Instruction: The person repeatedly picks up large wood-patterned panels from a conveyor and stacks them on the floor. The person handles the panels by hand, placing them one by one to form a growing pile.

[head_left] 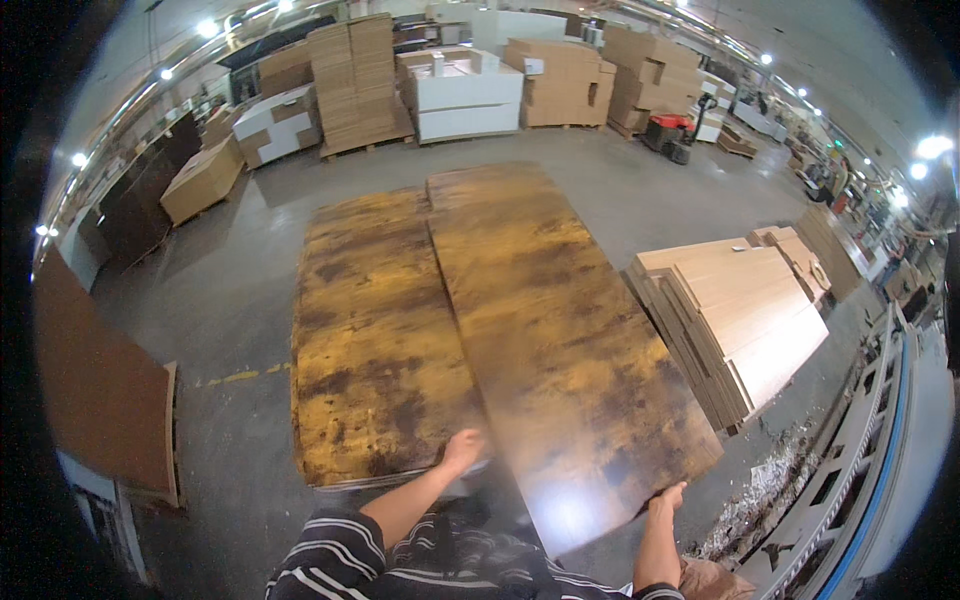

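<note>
A long glossy board (560, 330) with a mottled yellow-brown burl pattern lies slanted over a second board (370, 340) of the same pattern. My left hand (463, 447) grips the near left edge of the upper board. My right hand (668, 497) holds its near right corner from below, fingers curled over the edge. My striped sleeves show at the lower edge.
A stack of pale wooden panels (745, 315) stands to the right. Brown boards (100, 390) lean at the left. Stacked cardboard and white panels (465, 90) line the back, with a red pallet truck (670, 130). A machine frame (880, 460) and shavings (770, 490) sit at the lower right.
</note>
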